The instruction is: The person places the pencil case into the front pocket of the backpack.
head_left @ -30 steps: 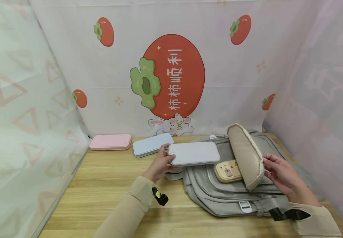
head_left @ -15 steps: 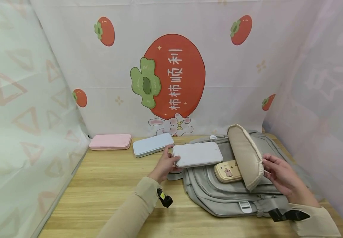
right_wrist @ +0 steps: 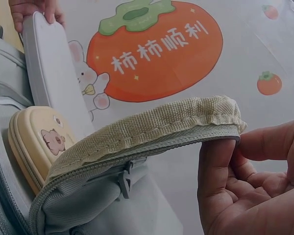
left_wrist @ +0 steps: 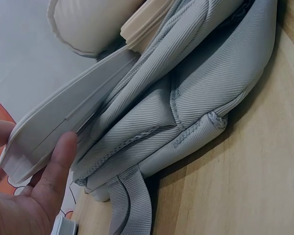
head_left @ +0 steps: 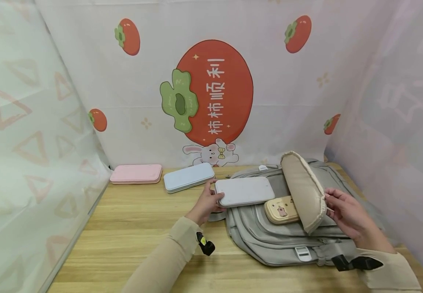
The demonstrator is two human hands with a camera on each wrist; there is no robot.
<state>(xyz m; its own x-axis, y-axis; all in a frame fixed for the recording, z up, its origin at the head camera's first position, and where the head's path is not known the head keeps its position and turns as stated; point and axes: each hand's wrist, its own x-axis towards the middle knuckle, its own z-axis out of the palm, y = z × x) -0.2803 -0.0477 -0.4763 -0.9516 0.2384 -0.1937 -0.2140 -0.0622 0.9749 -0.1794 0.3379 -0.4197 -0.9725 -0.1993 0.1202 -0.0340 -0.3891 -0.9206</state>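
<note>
A grey backpack [head_left: 270,236] lies flat on the wooden table [head_left: 130,228], its beige-lined front flap [head_left: 301,189] lifted open. My right hand [head_left: 345,213] pinches the flap's edge [right_wrist: 186,122] and keeps it raised. My left hand [head_left: 207,201] grips the left end of a white flat case [head_left: 245,191], which rests on the backpack beside the opening. A cream case with a bear picture [head_left: 281,209] pokes out from under the flap. In the left wrist view my thumb [left_wrist: 56,161] lies against the white case's edge [left_wrist: 63,122].
A pale blue case [head_left: 188,177] and a pink case [head_left: 136,174] lie at the back of the table. Printed cloth screens close in the left, back and right sides. Bare wood stretches across the front left.
My left hand has slid the white case to the right and a little further onto the backpack. The right hand still holds the flap up in the same place.
</note>
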